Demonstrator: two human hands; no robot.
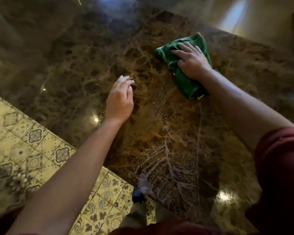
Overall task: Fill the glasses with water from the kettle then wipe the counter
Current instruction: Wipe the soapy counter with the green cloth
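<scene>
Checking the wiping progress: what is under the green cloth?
The green cloth lies on the brown marble counter, pressed flat by the right hand. Wet streaks show beside it; whether water remains beneath is hidden by the cloth.

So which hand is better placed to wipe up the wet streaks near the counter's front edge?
The right hand. It already presses flat on the green cloth, up the counter from the wet streaks, so it can probably drag the cloth back over them. The left hand is empty, with loosely curled fingers.
</scene>
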